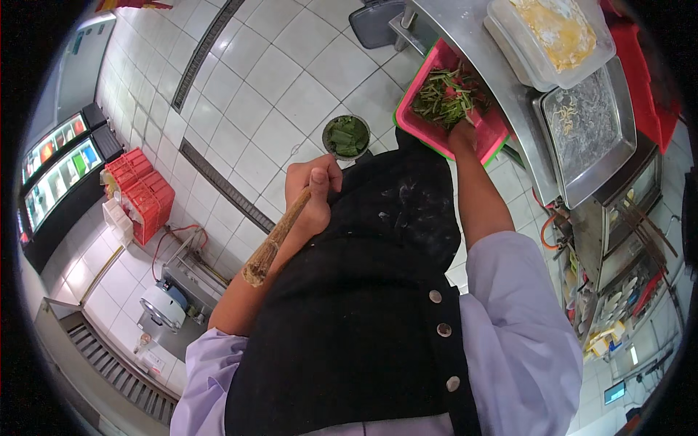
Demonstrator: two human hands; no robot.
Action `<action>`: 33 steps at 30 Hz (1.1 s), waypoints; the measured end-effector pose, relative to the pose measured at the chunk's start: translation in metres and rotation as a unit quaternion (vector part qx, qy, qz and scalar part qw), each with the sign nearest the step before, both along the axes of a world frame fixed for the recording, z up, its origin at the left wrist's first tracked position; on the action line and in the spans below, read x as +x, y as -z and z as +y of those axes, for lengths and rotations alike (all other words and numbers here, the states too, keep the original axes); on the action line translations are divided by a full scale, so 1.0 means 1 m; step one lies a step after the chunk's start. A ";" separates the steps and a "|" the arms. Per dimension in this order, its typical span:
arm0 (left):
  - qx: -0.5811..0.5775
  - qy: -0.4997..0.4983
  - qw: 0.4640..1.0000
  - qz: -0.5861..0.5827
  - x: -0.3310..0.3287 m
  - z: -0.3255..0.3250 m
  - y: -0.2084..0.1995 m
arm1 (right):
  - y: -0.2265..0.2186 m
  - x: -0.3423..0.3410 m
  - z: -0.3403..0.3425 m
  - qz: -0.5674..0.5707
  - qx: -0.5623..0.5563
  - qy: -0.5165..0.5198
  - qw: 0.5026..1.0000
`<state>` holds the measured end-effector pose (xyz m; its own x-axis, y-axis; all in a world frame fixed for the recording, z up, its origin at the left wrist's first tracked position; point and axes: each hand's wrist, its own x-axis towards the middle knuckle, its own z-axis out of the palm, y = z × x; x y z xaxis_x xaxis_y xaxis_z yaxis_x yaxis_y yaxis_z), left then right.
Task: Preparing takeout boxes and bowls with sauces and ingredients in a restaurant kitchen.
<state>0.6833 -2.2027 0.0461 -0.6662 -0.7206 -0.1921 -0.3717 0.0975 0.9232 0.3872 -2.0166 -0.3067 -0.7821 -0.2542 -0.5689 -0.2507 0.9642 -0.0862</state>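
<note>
My left hand [314, 190] is closed in a fist around a thick wooden stick [273, 247], pestle-like, its rough, worn end sloping back over my forearm. Just beyond that fist, a round dark-rimmed container [325, 138] holds green leaves [347, 136]. My right hand [463, 134] reaches into a pink basin [418, 132] with a green outer edge, at the side nearest me. Cut green stems and leaves [445, 102] lie in the basin, with something red among them. The right fingers are mostly hidden down there, so their grip does not show.
On the right, a steel counter [502, 80] carries a plastic tub [542, 69] with yellowish contents and a floury metal tray [592, 138]. Red crates [145, 192] and a steel unit with a round appliance [163, 307] stand left. Drain grates [225, 185] cross the tiled floor.
</note>
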 end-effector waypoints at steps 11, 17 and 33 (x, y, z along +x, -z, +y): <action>0.029 -0.004 1.000 -0.007 0.000 -0.008 0.000 | -0.103 -0.039 -0.040 -0.027 -0.079 -0.007 0.997; 0.013 0.007 1.000 0.002 -0.001 -0.010 -0.001 | -0.044 -0.021 -0.089 -0.031 -0.208 -0.168 0.963; 0.021 0.006 1.000 -0.010 0.009 -0.016 -0.007 | -0.023 -0.001 -0.112 -0.010 -0.044 -0.147 0.988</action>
